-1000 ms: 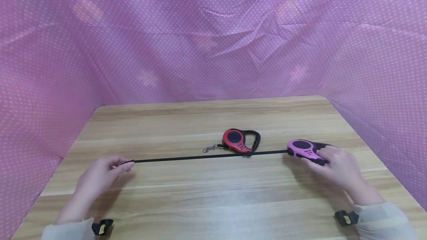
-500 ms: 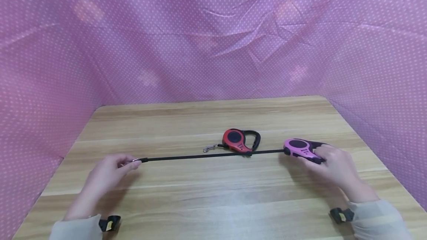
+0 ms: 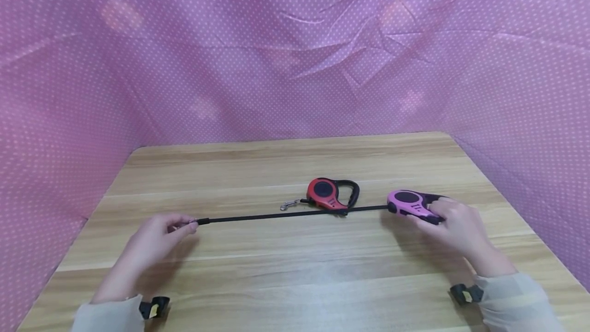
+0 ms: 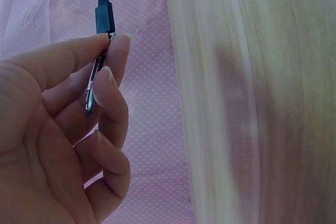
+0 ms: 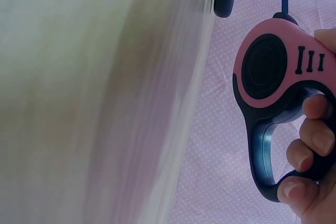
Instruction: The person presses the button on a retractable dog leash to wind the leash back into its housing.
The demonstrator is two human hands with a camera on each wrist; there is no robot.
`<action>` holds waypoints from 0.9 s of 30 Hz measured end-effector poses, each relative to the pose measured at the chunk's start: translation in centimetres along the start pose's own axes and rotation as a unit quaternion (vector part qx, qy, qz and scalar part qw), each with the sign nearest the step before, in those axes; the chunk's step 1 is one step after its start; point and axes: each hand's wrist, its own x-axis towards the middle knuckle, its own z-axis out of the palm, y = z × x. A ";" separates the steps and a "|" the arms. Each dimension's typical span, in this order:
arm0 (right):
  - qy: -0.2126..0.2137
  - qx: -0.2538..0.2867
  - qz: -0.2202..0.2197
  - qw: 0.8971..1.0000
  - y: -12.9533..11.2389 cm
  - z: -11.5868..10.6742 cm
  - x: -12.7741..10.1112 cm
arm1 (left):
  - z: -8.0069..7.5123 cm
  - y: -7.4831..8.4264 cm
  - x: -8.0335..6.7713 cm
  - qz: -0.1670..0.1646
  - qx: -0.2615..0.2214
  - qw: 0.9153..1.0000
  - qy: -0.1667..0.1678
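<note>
My right hand point(image 3: 463, 227) grips the black handle of a pink retractable dog leash point(image 3: 417, 208). In the right wrist view, fingers point(image 5: 315, 135) curl through the handle loop, and three bone-shaped marks show on the pink case point(image 5: 307, 59). From the case a black strap point(image 3: 267, 217) runs taut and nearly level to my left hand point(image 3: 156, 237). That hand pinches the metal clip point(image 4: 93, 85) at the strap's end between thumb and fingertips; the other fingers bend loosely beside it. The clip is partly hidden by the fingers.
A red retractable leash point(image 3: 326, 200) with a black handle lies on the wooden table point(image 3: 276, 275), its metal clip point(image 3: 290, 204) pointing left. The black strap passes across its near edge in the head view. A pink dotted curtain point(image 3: 295, 65) surrounds the table's back and sides.
My left hand has moved right with the clip, and my right hand has shifted slightly left with the pink leash. The strap between them is shorter. The red leash stays put.
</note>
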 end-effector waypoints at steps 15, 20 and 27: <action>0.016 0.028 -0.009 0.999 -0.4 0.5 0.8 | 0.2 0.9 0.4 -0.009 0.014 0.998 0.064; 0.024 0.040 -0.015 0.999 -0.9 0.7 1.3 | 0.5 1.4 0.6 -0.004 0.014 0.997 0.080; 0.034 0.042 -0.021 0.998 -1.4 1.2 1.7 | 0.8 1.9 1.0 -0.003 0.018 0.996 0.082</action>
